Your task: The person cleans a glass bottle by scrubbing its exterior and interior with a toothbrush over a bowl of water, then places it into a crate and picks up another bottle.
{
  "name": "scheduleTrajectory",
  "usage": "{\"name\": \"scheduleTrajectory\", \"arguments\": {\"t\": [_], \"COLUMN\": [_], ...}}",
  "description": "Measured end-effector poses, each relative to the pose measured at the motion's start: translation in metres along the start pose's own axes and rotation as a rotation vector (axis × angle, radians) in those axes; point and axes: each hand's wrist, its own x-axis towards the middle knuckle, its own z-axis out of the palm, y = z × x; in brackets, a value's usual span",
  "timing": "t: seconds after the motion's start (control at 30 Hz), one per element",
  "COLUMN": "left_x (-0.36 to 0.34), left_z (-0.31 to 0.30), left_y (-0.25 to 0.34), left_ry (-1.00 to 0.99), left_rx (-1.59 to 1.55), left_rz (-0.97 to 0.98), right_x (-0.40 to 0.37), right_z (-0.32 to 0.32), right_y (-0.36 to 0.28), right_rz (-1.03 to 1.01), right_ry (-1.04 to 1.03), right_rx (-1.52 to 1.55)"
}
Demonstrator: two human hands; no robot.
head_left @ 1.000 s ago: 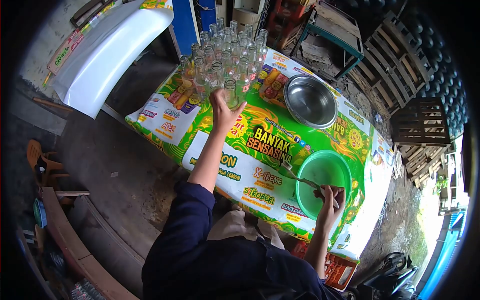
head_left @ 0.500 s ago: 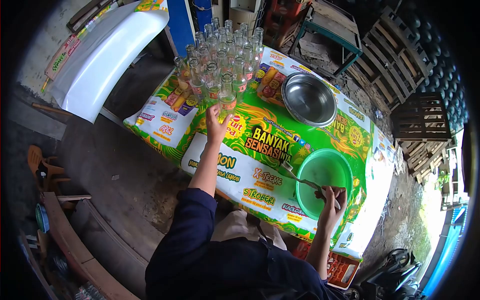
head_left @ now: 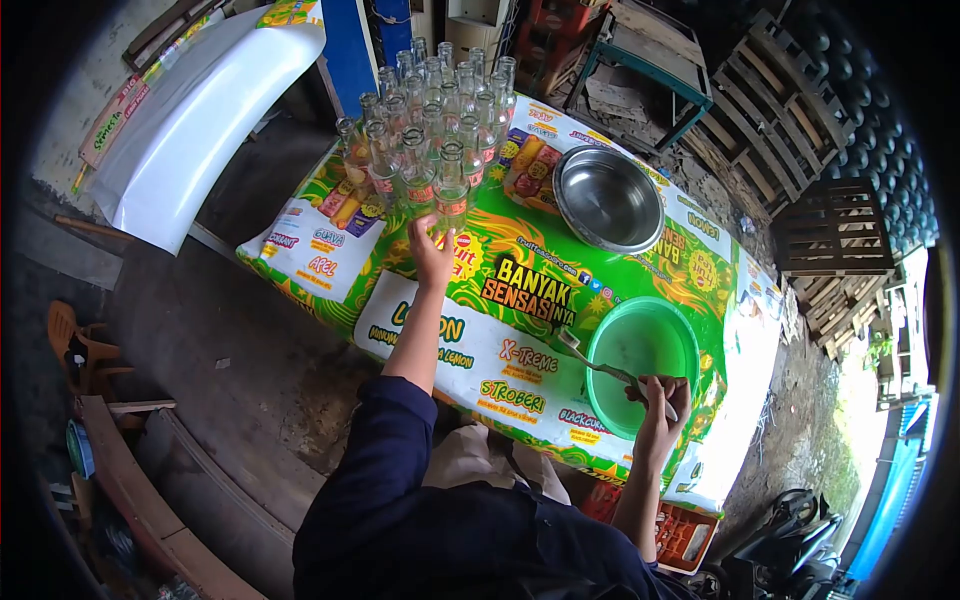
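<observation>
Lower than a second ago, the left hand (head_left: 432, 258) now sits by the foot of the nearest bottle (head_left: 452, 183), where it earlier wrapped the glass higher up. Finger and thumb stand spread, no longer closed around it; whether a fingertip touches the glass (the base is partly lost behind the hand) I cannot tell. That bottle stands upright at the near edge of a close group of clear glass bottles (head_left: 432, 108), a reddish print low on its side.

The right hand (head_left: 660, 405) pinches the handle of a long brush (head_left: 606, 370) between thumb and fingers, much as it did before. The brush lies slantwise over the left part of the green basin (head_left: 642, 304), its head sticking out past the rim above the printed cover (head_left: 500, 235). Behind the basin, farther from the person, a metal bowl (head_left: 605, 198) rests on the same cover, to the right of the bottles and apart from them. Below the table's near edge, a red crate (head_left: 688, 540) shows beside the right forearm.
</observation>
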Motion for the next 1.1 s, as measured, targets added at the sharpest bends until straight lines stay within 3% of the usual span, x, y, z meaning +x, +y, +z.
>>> {"name": "scheduleTrajectory", "arguments": {"t": [0.1, 0.2, 0.33, 0.4, 0.5, 0.6, 0.67, 0.73, 0.77, 0.8, 0.87, 1.07, 1.1], "left_x": [0.000, -0.001, -0.001, -0.004, -0.014, -0.029, -0.047, -0.065, -0.076, -0.089, -0.116, -0.229, -0.250], "left_z": [0.002, 0.001, 0.002, 0.002, 0.003, 0.002, 0.009, 0.022, 0.029, 0.036, 0.051, 0.068, 0.066], "left_y": [0.002, -0.005, 0.006, 0.026, 0.061, 0.104, 0.127, 0.147, 0.157, 0.171, 0.195, 0.262, 0.273], "left_ry": [0.008, 0.004, 0.073, 0.094, 0.094, 0.070, 0.018, -0.054, -0.097, -0.147, -0.272, -0.588, -0.682], "left_rx": [0.017, 0.024, 0.067, 0.081, -0.003, -0.028, -0.161, -0.214, -0.250, -0.285, -0.376, -0.562, -0.553], "left_rz": [-0.014, -0.030, -0.003, -0.031, 0.013, 0.074, 0.045, 0.137, 0.140, 0.142, 0.153, 0.187, 0.114], "right_x": [0.002, 0.005, 0.000, -0.003, -0.017, -0.022, -0.017, -0.018, -0.022, -0.024, -0.033, -0.064, -0.072], "right_z": [-0.009, -0.034, -0.116, -0.161, -0.190, -0.185, -0.178, -0.176, -0.177, -0.170, -0.166, -0.194, -0.205], "right_y": [0.003, 0.007, 0.018, 0.050, 0.089, 0.077, 0.079, 0.083, 0.094, 0.095, 0.088, 0.077, 0.071], "right_rz": [-0.003, -0.043, -0.043, 0.039, 0.172, 0.269, 0.118, 0.268, 0.163, 0.151, 0.291, 0.140, 0.119], "right_ry": [-0.001, 0.137, 0.307, 0.494, 0.683, 0.691, 0.617, 0.618, 0.521, 0.556, 0.611, 0.611, 0.559], "right_rx": [-0.030, 0.027, 0.314, 0.455, 0.239, 0.407, 0.235, 0.422, 0.246, 0.248, 0.474, 0.818, 0.907]}}
